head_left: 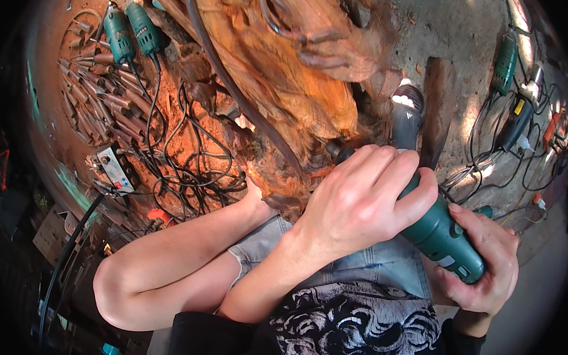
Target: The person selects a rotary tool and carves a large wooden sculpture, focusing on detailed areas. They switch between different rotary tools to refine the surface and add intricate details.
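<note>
Both hands are wrapped tight around the green die grinder (438, 234) at centre-right: left hand (360, 201) on the front, right hand (485, 265) at the rear. Its nose meets the reddish carved wood (282, 81). Looks stiff, fairly hefty; gripping the body suits it.

Left hand (360, 197) grip curled forward; right hand (485, 265) grip clenched behind.

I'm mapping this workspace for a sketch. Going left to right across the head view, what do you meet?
Chisels laid on the ground → two green power tools → tangled black cables → carved wood → left hand → green grinder → right hand
</note>
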`<state>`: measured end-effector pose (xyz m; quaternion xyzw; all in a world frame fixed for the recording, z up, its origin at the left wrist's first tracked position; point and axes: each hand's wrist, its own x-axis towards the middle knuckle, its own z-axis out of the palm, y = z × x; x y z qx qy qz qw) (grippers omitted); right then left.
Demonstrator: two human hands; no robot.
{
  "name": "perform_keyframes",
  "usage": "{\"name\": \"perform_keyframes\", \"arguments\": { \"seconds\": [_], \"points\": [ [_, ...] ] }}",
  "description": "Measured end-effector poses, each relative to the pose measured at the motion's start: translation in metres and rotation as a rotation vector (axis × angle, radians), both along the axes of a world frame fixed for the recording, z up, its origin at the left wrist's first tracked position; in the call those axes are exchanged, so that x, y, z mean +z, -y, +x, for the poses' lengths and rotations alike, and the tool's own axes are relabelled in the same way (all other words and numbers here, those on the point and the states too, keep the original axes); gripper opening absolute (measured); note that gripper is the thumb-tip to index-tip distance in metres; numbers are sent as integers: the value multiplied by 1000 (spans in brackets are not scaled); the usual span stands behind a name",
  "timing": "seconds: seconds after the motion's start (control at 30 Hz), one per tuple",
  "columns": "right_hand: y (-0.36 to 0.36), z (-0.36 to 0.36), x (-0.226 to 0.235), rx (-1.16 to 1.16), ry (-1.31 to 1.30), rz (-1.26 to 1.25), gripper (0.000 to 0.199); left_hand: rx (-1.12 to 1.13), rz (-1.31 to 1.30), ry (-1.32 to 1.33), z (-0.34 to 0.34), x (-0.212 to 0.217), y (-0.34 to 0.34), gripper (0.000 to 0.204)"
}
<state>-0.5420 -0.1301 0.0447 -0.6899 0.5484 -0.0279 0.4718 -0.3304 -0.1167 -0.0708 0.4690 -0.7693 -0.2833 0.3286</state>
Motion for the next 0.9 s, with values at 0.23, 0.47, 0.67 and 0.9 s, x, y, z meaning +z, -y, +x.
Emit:
{"name": "perform_keyframes", "arguments": {
  "seconds": [0.23,0.47,0.67,0.9],
  "points": [
    [-12,-6,22,7,99,31,67,-96,-44,-52,4,7,-6,33],
    [-17,-43,60,0,406,115,62,-169,-17,-230,-10,34,-12,61],
    [-53,-106,17,-25,699,283,47,-191,-189,-182,-8,56,-22,46],
    [-61,-98,0,53,738,170,53,-135,-202,-220,4,72,-39,53]
  ]
}}
